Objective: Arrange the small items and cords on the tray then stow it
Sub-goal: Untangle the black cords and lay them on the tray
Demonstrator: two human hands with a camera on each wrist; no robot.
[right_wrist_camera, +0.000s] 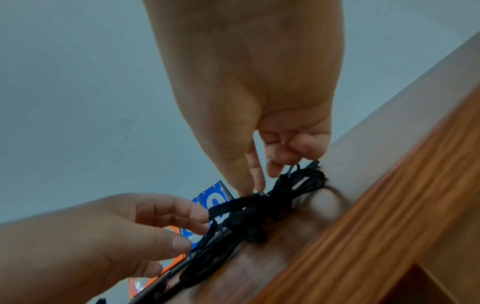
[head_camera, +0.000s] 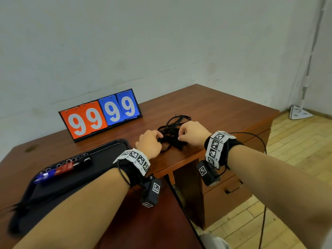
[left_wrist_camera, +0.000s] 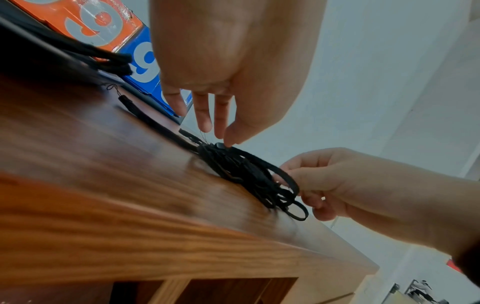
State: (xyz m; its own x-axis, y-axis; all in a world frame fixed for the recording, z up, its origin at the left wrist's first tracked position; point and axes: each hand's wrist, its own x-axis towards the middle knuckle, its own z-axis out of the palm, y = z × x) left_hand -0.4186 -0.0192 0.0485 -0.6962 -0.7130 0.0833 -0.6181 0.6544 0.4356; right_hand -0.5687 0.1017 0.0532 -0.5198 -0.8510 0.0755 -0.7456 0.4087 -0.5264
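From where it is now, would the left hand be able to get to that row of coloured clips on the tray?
Probably yes: the clips lie uncovered just left of the left hand, though it holds cords.

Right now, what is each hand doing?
Left hand: fingers pinching the tangled black cords.
Right hand: fingers curled, gripping the same cords.

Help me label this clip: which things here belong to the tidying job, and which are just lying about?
Part of the job:
- tangled black cords, on the desk, pinched by left hand and right hand
- black rectangular tray
- blue, red and black small clips, lined up on the tray

Just lying about:
- orange and blue flip scoreboard showing 99 99
- brown wooden desk
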